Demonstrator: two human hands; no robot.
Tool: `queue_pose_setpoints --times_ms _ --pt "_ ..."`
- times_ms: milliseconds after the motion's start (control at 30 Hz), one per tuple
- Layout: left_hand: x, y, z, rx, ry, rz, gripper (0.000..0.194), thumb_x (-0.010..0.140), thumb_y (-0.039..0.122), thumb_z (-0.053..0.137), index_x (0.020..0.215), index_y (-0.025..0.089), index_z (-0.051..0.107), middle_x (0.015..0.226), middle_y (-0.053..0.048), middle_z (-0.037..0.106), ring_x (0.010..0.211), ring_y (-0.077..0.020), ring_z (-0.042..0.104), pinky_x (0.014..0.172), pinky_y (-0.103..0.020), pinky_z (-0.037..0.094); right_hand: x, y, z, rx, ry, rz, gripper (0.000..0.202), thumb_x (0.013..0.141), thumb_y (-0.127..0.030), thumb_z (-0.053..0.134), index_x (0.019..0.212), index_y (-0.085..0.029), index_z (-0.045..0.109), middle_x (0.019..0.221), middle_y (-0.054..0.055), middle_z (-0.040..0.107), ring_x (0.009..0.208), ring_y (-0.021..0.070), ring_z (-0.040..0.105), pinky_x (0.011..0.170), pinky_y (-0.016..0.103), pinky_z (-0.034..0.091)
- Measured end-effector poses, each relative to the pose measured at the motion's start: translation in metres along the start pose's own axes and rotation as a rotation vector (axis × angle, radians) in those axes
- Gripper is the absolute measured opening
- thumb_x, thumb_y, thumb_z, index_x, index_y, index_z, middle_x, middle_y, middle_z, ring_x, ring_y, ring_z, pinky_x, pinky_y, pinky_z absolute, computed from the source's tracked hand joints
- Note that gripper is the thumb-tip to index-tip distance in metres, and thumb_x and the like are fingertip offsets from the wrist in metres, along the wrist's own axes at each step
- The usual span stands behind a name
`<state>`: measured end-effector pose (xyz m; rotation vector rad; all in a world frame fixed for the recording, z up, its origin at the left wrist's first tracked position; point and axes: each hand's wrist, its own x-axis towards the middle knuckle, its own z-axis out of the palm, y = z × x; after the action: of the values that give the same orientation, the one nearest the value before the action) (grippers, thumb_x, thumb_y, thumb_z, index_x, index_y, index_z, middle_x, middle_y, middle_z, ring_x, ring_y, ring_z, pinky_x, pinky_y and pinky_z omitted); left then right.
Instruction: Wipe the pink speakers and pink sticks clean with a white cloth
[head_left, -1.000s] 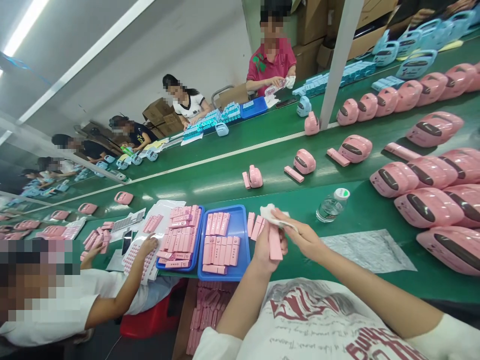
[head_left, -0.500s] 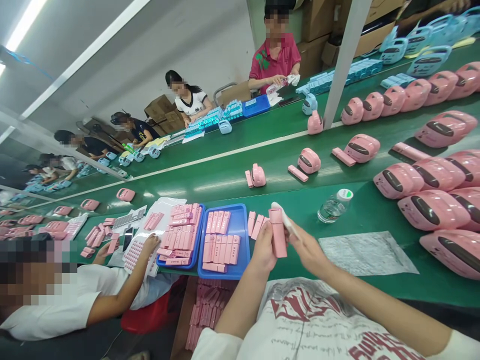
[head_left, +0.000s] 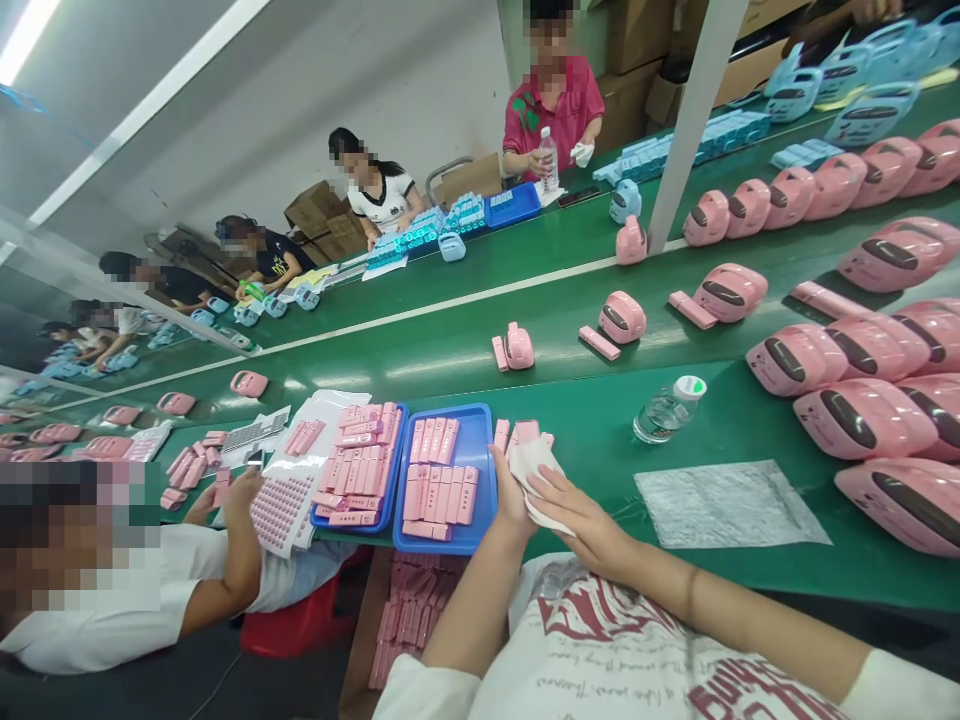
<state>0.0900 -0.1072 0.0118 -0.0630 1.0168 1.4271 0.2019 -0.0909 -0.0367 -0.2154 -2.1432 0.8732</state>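
Observation:
In front of my chest, my left hand [head_left: 511,497] grips a pink bar-shaped plastic part, which the cloth now mostly or wholly covers. My right hand [head_left: 577,510] presses a folded white cloth [head_left: 534,468] against it, with the fingers lying over the cloth. Just beyond my hands, loose pink bars [head_left: 501,433] lie on the green table. Left of my left hand sits a blue tray [head_left: 486,500] with rows of pink bars [head_left: 442,495], some showing small dark round marks.
A second blue tray [head_left: 400,450] of pink bars stands further left, beside a co-worker [head_left: 217,570]. To my right are a clear bottle [head_left: 669,410], a plastic sheet [head_left: 731,505] and stacked pink housings [head_left: 862,420]. A conveyor [head_left: 435,345] carries more housings; a post [head_left: 690,140] rises beyond.
The white cloth has moved from the bar's right side to over its front, hiding it, with my right hand now flat across. The co-worker at left has drawn a hand back from the tray.

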Motion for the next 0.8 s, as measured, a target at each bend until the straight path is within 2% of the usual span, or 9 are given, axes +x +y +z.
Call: queue_pose_setpoints --times_ms 100,200,300,367,433,533,600,667,800 --pt "0.001 -0.006 -0.003 0.090 -0.078 -0.045 0.072 0.070 0.079 0.035 0.079 0.013 0.065 0.051 -0.003 0.058 0.041 -0.0123 0.051 0.044 -0.024 0.042 0.005 0.002 -0.001 0.029 0.153 0.203 0.042 0.093 -0.034 0.034 0.132 -0.022 0.046 0.130 0.011 0.052 0.128 0.0232 0.039 0.104 0.044 0.035" --pt "0.001 -0.014 -0.002 0.251 -0.135 -0.028 0.066 0.067 0.078 0.043 0.055 0.015 0.056 0.036 0.001 0.045 0.029 -0.0084 0.039 0.033 -0.020 0.029 0.019 0.002 -0.007 0.233 0.274 0.598 0.047 0.092 -0.049 0.029 0.098 -0.019 0.064 0.076 0.008 0.068 0.076 0.0219 0.066 0.074 0.036 0.055" --pt "0.001 -0.011 0.001 0.386 -0.168 0.034 0.065 0.068 0.075 0.046 0.050 0.013 0.054 0.036 -0.001 0.046 0.030 -0.0090 0.041 0.032 -0.020 0.029 0.019 -0.004 -0.012 0.360 0.265 0.725 0.053 0.091 -0.054 0.027 0.071 -0.018 0.060 0.048 0.001 0.055 0.044 0.0163 0.055 0.048 0.030 0.051" --pt "0.003 -0.006 0.003 0.389 -0.143 0.003 0.066 0.070 0.075 0.044 0.060 0.011 0.060 0.040 -0.002 0.049 0.033 -0.0099 0.044 0.035 -0.022 0.034 0.011 -0.008 -0.012 0.283 0.278 0.629 0.049 0.092 -0.051 0.029 0.079 -0.017 0.063 0.064 0.005 0.064 0.060 0.0190 0.063 0.061 0.032 0.054" --pt "0.007 -0.003 0.004 0.305 -0.098 -0.009 0.064 0.073 0.071 0.044 0.079 0.011 0.065 0.051 -0.003 0.058 0.045 -0.0132 0.054 0.045 -0.024 0.043 0.003 -0.008 -0.012 0.166 0.264 0.472 0.041 0.093 -0.043 0.032 0.107 -0.019 0.062 0.103 0.010 0.066 0.099 0.0235 0.061 0.088 0.038 0.050" --pt "0.011 -0.006 0.004 0.187 -0.099 0.058 0.056 0.077 0.064 0.049 0.098 0.015 0.064 0.082 -0.008 0.068 0.082 -0.0201 0.063 0.073 -0.029 0.049 0.000 -0.005 -0.013 0.025 0.181 0.235 0.042 0.093 -0.031 0.036 0.135 -0.028 0.043 0.145 0.005 0.034 0.134 0.0232 0.027 0.107 0.044 0.030" --pt "0.010 -0.011 0.002 0.189 -0.144 0.077 0.054 0.075 0.063 0.052 0.100 0.016 0.064 0.095 -0.010 0.067 0.097 -0.0230 0.060 0.082 -0.031 0.047 0.005 -0.003 -0.015 -0.018 0.152 0.214 0.046 0.092 -0.027 0.040 0.138 -0.032 0.037 0.150 0.002 0.020 0.137 0.0235 0.018 0.108 0.045 0.028" --pt "0.008 -0.018 -0.001 0.237 -0.186 0.079 0.054 0.073 0.062 0.055 0.099 0.016 0.064 0.094 -0.010 0.067 0.095 -0.0242 0.060 0.080 -0.032 0.047 0.013 -0.003 -0.017 -0.012 0.186 0.308 0.048 0.091 -0.028 0.043 0.139 -0.030 0.036 0.151 0.004 0.017 0.136 0.0234 0.021 0.107 0.042 0.032" --pt "0.010 -0.025 -0.008 0.322 -0.182 0.023 0.054 0.066 0.062 0.063 0.088 0.013 0.063 0.061 -0.004 0.061 0.060 -0.0178 0.058 0.055 -0.027 0.043 0.010 -0.003 -0.018 0.025 0.309 0.389 0.035 0.092 -0.029 0.039 0.123 -0.023 0.057 0.136 0.010 0.046 0.123 0.0213 0.046 0.097 0.034 0.044"
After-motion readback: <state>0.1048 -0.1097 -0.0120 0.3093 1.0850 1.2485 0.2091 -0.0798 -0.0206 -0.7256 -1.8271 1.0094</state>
